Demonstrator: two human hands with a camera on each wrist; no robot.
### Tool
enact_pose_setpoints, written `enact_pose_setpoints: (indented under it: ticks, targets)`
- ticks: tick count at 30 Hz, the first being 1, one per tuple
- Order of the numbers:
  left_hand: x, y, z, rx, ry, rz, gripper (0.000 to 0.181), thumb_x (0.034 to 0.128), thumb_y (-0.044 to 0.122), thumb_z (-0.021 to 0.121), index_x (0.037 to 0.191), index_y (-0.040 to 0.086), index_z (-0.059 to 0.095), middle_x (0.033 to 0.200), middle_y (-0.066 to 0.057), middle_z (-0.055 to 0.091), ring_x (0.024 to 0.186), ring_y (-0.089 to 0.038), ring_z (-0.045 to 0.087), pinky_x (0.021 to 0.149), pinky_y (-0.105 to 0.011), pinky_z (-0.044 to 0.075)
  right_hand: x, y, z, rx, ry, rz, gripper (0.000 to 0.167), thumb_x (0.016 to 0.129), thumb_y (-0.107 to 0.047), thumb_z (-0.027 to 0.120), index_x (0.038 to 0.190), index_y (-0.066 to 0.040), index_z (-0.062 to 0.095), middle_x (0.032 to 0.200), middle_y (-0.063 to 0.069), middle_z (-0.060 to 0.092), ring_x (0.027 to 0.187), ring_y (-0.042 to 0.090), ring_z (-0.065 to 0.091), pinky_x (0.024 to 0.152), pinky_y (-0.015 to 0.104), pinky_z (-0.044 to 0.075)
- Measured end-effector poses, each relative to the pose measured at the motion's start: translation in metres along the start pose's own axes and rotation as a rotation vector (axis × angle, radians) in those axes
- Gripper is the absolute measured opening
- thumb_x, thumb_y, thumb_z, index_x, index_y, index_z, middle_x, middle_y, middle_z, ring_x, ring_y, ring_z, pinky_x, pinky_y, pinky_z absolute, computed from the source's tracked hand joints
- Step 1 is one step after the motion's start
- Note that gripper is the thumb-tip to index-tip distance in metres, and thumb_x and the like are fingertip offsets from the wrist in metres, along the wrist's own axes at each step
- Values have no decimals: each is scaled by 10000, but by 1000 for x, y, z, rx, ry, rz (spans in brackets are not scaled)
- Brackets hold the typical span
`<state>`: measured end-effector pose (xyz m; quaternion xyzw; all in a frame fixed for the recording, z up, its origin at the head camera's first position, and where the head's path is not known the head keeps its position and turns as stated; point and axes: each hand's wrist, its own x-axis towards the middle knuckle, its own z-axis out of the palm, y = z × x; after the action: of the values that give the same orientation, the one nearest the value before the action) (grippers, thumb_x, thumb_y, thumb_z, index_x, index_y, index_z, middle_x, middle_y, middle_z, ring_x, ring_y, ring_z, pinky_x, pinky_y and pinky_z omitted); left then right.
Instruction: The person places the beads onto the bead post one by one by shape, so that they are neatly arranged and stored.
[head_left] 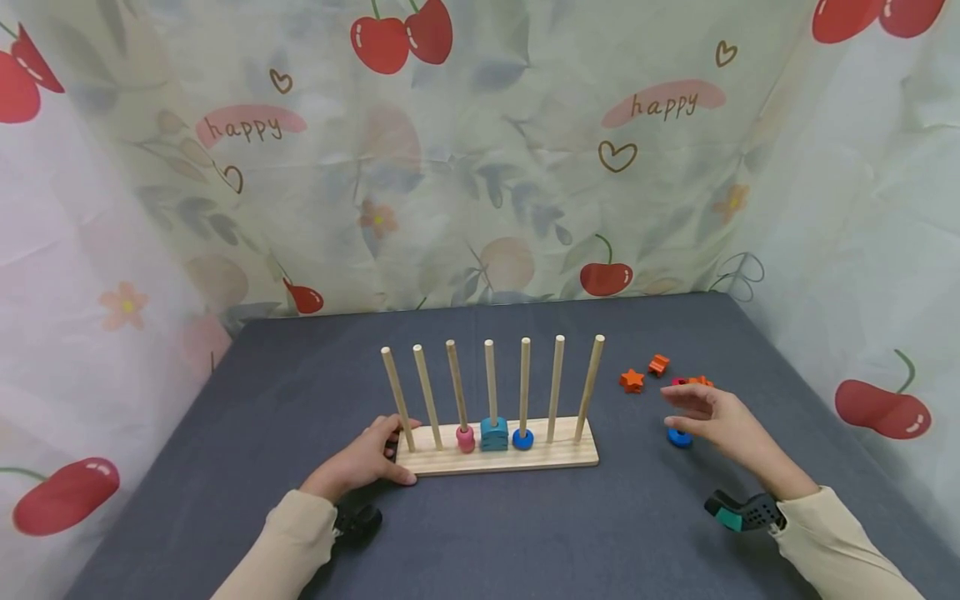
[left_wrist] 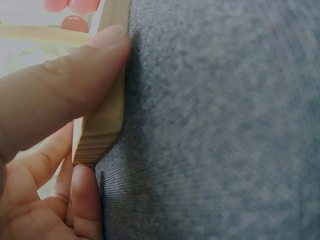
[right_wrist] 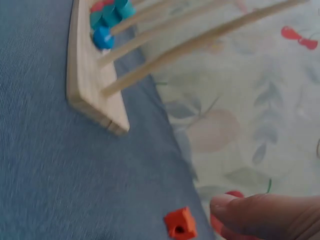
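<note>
Backdrop: cherry-print cloth (head_left: 465, 167) behind the dark desk (head_left: 540, 533).
Board: wooden board (head_left: 562, 455), mid-desk, its middle three pegs (head_left: 525, 375) carrying pink, teal and blue pieces.
Left hand (head_left: 367, 457): fingers grip the board's left end; a firm hold should stop it sliding.
Right hand (head_left: 723, 421): fingers parted, nothing seen between them, by the loose blue bead (head_left: 679, 438), right of the board.
Pinch: I'd take that bead by its sides, clear of the orange beads (head_left: 632, 382).
</note>
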<state>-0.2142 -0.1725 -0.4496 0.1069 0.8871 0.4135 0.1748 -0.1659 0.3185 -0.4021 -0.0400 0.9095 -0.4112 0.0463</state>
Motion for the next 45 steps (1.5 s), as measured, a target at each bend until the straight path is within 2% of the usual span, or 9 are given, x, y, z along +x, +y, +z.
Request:
enact_pose_setpoints:
  ticks: [6,12,19,27,32,39,45]
  targets:
    - [-1,0,-1,-6,-4,1,717,660,126,890,1290,125,548,1188,-116,459,1057,-253,434,893,-421,393,5,15,-1,-52,-56,20,598,873,-272,723,1346,28,513,1362,266,521,1241,435,499,952,517,450]
    - [-1,1,0,-11,-5,-4,715,661,123,889,1290,126,548,1180,-113,459,1052,-251,428,888,-412,388,9,28,2,-66,-93,12,563,849,-217,748,1304,47,547,1316,266,557,1194,418,542,895,470,492]
    - [-1,1,-1,0,-10,3,717,663,116,887,1293,116,546,1171,-116,462,1043,-250,427,876,-403,388,11,30,4,-91,-108,27,504,811,-151,778,1232,61,597,1230,269,603,1089,380,602,851,450,512]
    - [-1,1,-1,3,-5,-1,717,664,125,888,1294,132,546,1180,-113,464,1046,-250,431,882,-416,394,14,31,4,-131,-99,40,367,805,-125,775,1131,7,672,1102,190,666,995,298,626,805,431,515]
    - [-1,0,-1,-2,-2,-5,717,665,123,887,1295,129,546,1180,-113,463,1052,-253,429,888,-421,392,16,24,0,-140,-96,50,366,824,-170,766,1138,-3,679,1138,206,652,992,308,633,798,446,516]
    - [0,0,0,0,-2,-7,715,666,124,886,1294,131,545,1180,-112,459,1052,-252,425,893,-422,393,21,3,-8,-128,-67,41,436,845,-232,753,1201,-2,653,1214,220,608,991,267,632,805,422,514]
    - [1,-1,0,5,-2,6,712,665,124,886,1291,123,547,1183,-113,460,1051,-248,424,888,-409,391,24,-19,-13,-124,-22,26,525,842,-347,748,1256,-46,632,1293,220,579,1082,318,610,858,469,500]
